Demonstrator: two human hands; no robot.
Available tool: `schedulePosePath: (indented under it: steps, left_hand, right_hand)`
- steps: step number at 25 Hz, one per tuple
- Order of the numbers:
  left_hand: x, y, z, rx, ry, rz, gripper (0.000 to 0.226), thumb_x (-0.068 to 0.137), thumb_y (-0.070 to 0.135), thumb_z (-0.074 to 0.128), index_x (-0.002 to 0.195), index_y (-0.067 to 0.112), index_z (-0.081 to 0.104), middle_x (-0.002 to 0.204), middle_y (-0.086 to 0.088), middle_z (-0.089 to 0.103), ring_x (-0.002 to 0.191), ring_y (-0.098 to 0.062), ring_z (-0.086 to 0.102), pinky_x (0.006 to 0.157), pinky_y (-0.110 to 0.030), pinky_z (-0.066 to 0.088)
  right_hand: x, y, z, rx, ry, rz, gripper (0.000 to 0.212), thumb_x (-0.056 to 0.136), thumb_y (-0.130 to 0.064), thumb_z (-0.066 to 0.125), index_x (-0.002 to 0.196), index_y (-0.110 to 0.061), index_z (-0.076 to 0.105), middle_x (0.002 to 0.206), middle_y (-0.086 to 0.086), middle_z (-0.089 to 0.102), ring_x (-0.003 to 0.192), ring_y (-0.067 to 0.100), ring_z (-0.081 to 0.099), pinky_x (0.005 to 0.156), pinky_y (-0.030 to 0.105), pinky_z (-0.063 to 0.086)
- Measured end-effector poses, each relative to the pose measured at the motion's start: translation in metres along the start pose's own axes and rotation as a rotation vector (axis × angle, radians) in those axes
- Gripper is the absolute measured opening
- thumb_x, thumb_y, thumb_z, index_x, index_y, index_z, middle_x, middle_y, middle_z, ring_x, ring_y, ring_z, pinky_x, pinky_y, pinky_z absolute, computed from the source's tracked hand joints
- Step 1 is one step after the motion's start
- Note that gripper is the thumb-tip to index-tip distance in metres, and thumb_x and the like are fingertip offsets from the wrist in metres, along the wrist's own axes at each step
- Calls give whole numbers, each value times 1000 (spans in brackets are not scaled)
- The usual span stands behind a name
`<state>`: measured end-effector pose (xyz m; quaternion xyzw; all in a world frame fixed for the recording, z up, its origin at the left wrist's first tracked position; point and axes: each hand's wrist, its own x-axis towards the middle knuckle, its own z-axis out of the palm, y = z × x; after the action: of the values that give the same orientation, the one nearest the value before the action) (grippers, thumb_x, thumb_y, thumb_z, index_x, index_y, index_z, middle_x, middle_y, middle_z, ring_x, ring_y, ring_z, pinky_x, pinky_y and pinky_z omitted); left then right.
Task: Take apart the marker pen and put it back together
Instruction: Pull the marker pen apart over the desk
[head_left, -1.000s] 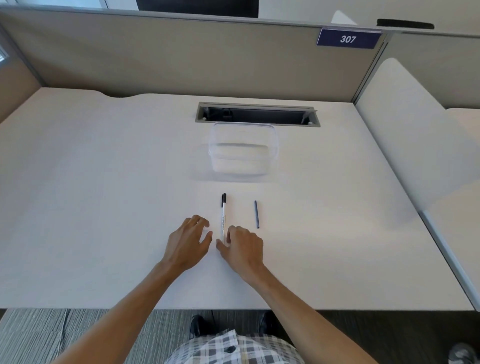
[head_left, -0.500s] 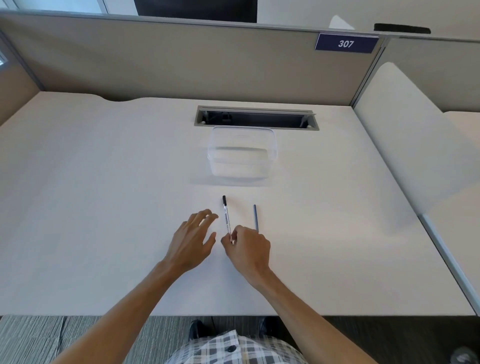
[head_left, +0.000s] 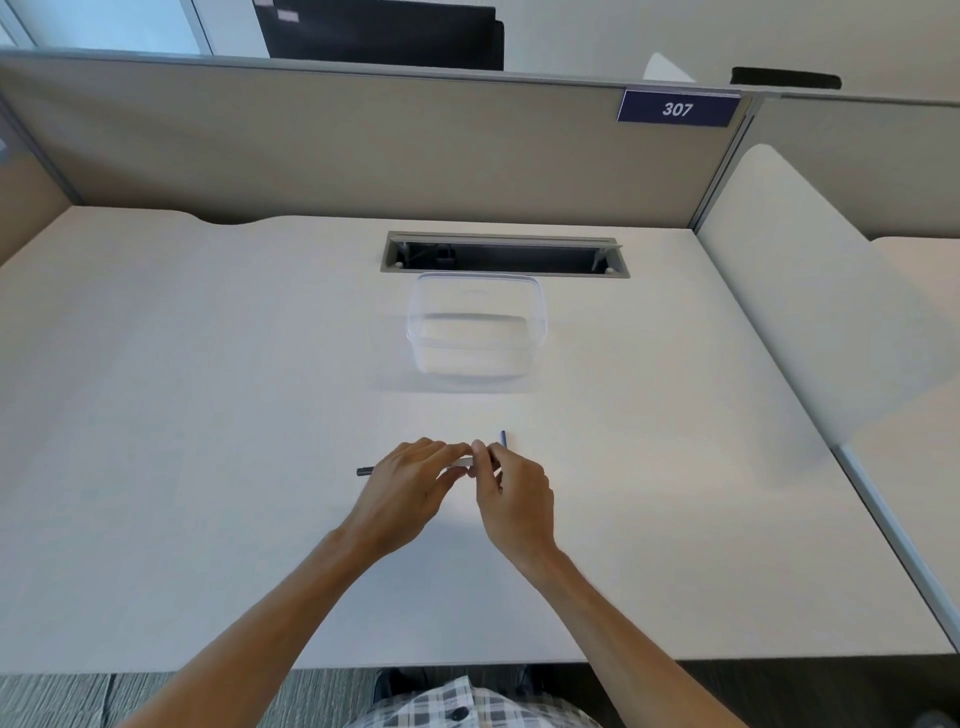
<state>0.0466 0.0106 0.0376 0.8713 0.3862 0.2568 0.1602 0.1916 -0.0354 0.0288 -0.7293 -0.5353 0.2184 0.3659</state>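
Holding a slim white marker pen (head_left: 462, 461) sideways just over the desk, left hand (head_left: 402, 488) and right hand (head_left: 511, 493) both pinching its barrel, black capped end poking out left. Half hiding a thin blue stick (head_left: 503, 438) lying just behind the right knuckles. Sitting further back, a clear rounded plastic tub (head_left: 475, 332). Stretching out underneath, a matte off-white desk (head_left: 208, 415), then a cable slot (head_left: 504, 254) and a beige fabric partition (head_left: 363, 150) tagged 307.

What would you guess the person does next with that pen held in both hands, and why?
Probably pull the hands apart to separate the marker pen. Both the left hand and the right hand grip it, held crosswise above the desk, its black end sticking out to the left. A thin blue stick lies just beyond the right hand.
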Motion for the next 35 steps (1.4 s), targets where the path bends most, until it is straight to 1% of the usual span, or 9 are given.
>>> schedulePosePath:
  steps: [4,6,10,15,21,24,28,32,35]
  left_hand:
    - [7,6,-10,-1,25,30,14,93,19,60,105,15,67,79,3,64,69,-18,57,54,-38,49]
    - [10,9,-14,20,17,63,15,94,20,59,105,15,67,77,4,62,67,-16,54,51,-39,47]
    - [16,16,-21,50,24,105,15,94,21,59,105,16,68,76,4,59,66,-16,52,48,-37,46]
    - [24,25,-31,106,43,122,15,94,25,58,103,18,68,73,4,58,65,-18,54,45,-36,45]
    - [32,33,-45,176,61,151,15,94,29,59,100,17,66,70,5,60,56,-19,54,39,-30,41]
    - [36,33,-51,160,47,143,17,93,31,60,99,17,65,70,4,62,52,-24,51,40,-34,43]
    - [45,33,-65,-12,-96,86,24,96,38,53,101,19,67,68,-1,64,57,-24,49,53,-41,47]
    - [60,34,-83,-411,-305,-63,25,94,39,57,94,21,74,55,-3,46,53,-12,33,52,-30,37]
    - [70,36,-94,-561,-445,-145,22,92,39,60,86,23,73,54,5,41,52,-11,32,50,-20,32]
  right_hand:
    - [9,1,-7,297,-52,88,56,104,-42,42,65,-4,54,51,2,45,52,33,48,68,37,49]
    - [13,0,-12,407,-87,115,62,104,-42,41,65,4,55,54,8,40,52,37,40,73,31,42]
    - [19,-5,-25,468,-98,186,66,102,-51,42,44,-21,34,45,-6,31,47,17,31,51,27,29]
    - [28,-10,-31,488,-104,202,79,99,-59,40,58,7,30,56,12,32,55,23,32,55,32,29]
    - [32,-20,-38,503,-53,166,69,100,-50,48,51,-13,17,44,0,19,48,20,21,49,31,21]
    - [34,-24,-40,529,-55,108,72,103,-42,47,51,-1,20,47,9,23,49,25,21,50,39,21]
    - [35,-28,-43,552,-7,12,66,104,-37,47,52,-11,17,46,3,20,45,19,19,48,40,17]
    - [39,-35,-48,522,66,-128,63,100,-40,47,46,-23,20,41,-13,19,42,11,18,44,27,17]
    - [44,-43,-56,487,131,-279,61,101,-32,47,42,-36,32,39,-11,22,42,6,18,45,22,17]
